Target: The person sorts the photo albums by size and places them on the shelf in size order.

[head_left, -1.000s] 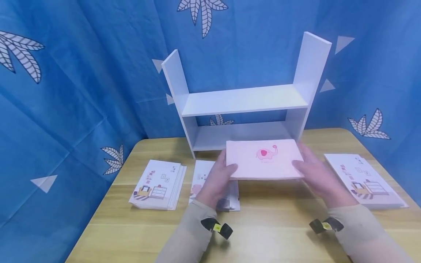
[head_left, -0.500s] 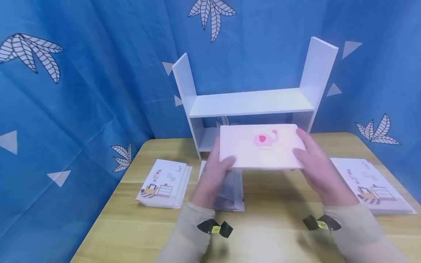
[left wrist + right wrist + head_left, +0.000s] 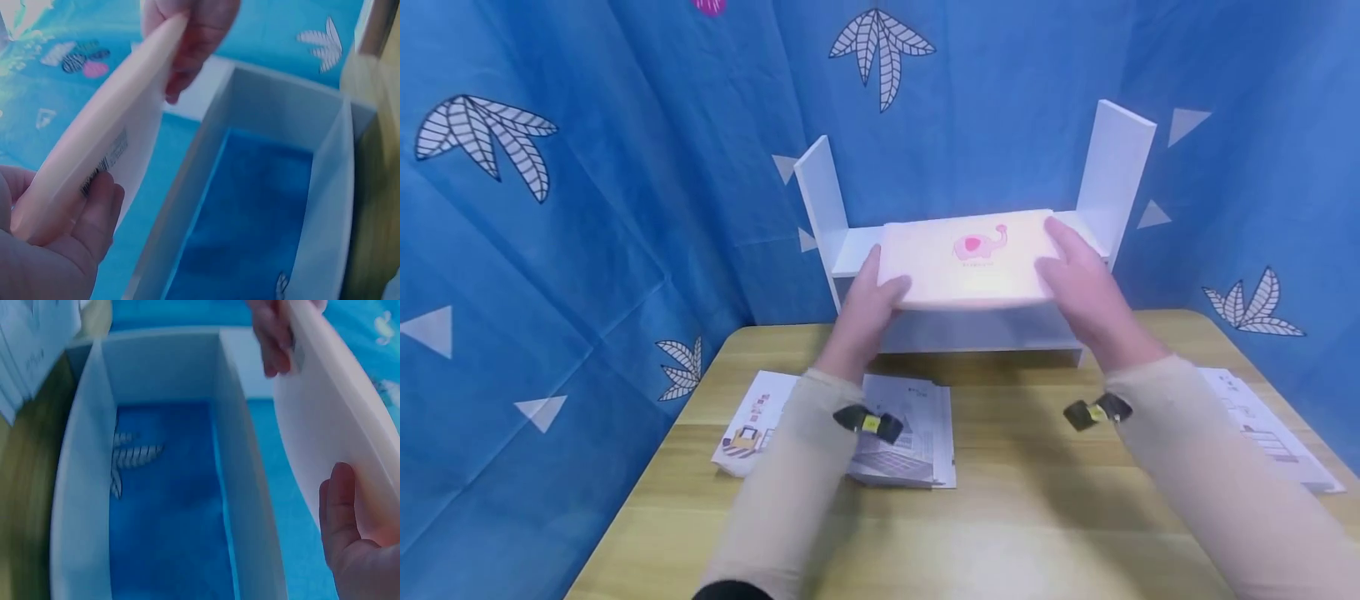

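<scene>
A pale pink notebook (image 3: 966, 271) with a pink elephant on its cover is raised level with the upper board of a white shelf (image 3: 1120, 167), overlapping that board in the head view. My left hand (image 3: 867, 308) grips its left end, thumb on top and fingers underneath. At the opposite end my right hand (image 3: 1082, 292) holds it the same way. The left wrist view shows a barcode on the underside of the notebook (image 3: 119, 125), which bows slightly. From the right wrist, the notebook (image 3: 331, 419) appears above the shelf's lower compartment.
Stacks of printed white booklets lie on the wooden table (image 3: 1015, 525): one at left (image 3: 748, 425), partly behind my left sleeve, a middle stack (image 3: 910, 433), and a right stack (image 3: 1262, 429) beside my right sleeve. A blue patterned curtain (image 3: 1000, 125) hangs behind the shelf.
Both hands have lifted the notebook and carried it forward, from in front of the shelf's lower level to its upper board. My grip on both ends stays the same.
</scene>
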`<state>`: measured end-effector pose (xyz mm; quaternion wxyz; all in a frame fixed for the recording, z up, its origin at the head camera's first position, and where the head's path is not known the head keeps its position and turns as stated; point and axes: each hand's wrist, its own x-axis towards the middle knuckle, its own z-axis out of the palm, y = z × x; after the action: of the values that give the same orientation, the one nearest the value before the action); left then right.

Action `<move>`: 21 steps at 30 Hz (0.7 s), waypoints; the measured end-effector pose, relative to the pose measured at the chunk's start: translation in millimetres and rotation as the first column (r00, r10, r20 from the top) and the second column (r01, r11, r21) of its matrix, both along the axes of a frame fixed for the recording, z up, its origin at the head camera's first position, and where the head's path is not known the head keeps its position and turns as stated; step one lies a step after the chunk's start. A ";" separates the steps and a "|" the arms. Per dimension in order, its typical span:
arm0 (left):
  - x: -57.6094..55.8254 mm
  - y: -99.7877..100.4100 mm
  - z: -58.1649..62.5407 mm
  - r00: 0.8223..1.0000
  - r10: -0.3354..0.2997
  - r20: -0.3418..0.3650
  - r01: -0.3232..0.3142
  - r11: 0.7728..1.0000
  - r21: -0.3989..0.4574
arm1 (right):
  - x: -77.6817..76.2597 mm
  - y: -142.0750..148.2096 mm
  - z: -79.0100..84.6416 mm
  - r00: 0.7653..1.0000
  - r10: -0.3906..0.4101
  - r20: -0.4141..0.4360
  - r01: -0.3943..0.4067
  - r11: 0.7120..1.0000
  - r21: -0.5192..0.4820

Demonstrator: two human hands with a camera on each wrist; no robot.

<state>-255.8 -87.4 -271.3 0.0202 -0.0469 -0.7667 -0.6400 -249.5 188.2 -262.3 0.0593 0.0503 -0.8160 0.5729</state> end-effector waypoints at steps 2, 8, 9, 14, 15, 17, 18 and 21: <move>-15.3 0.9 7.3 1.000 0.019 0.017 -0.018 0.999 -0.030 | -15.2 -1.2 8.5 1.000 -0.004 0.020 0.004 1.000 0.012; -52.6 2.5 20.4 0.997 0.070 0.016 -0.067 0.991 -0.120 | -50.4 -6.2 24.9 0.998 -0.045 0.037 0.042 0.996 0.075; -58.0 2.8 21.9 0.997 0.075 0.012 -0.073 0.989 -0.131 | -55.4 -7.0 27.2 0.998 -0.053 0.033 0.050 0.995 0.085; -82.2 4.7 28.9 0.995 0.089 -0.048 -0.097 0.975 -0.201 | -79.5 -10.6 37.6 0.997 -0.075 0.034 0.071 0.989 0.130; -86.1 5.0 29.5 0.994 0.089 -0.056 -0.099 0.972 -0.214 | -84.0 -10.7 38.8 0.996 -0.080 0.036 0.074 0.987 0.142; -93.4 5.7 29.4 0.995 0.082 -0.062 -0.095 0.968 -0.233 | -91.6 -10.7 39.7 0.995 -0.091 0.041 0.084 0.983 0.165; -96.2 5.8 28.7 0.995 0.080 -0.062 -0.093 0.966 -0.240 | -95.1 -10.7 40.0 0.995 -0.097 0.039 0.088 0.980 0.179; -102.4 4.8 24.3 0.995 0.095 -0.040 -0.102 0.959 -0.266 | -103.4 -11.1 37.2 0.994 -0.101 0.051 0.089 0.976 0.201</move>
<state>-358.2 -82.6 -247.0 0.0560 -0.0197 -0.8471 -0.5281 -352.9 177.1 -225.1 0.0563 -0.0005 -0.8719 0.4865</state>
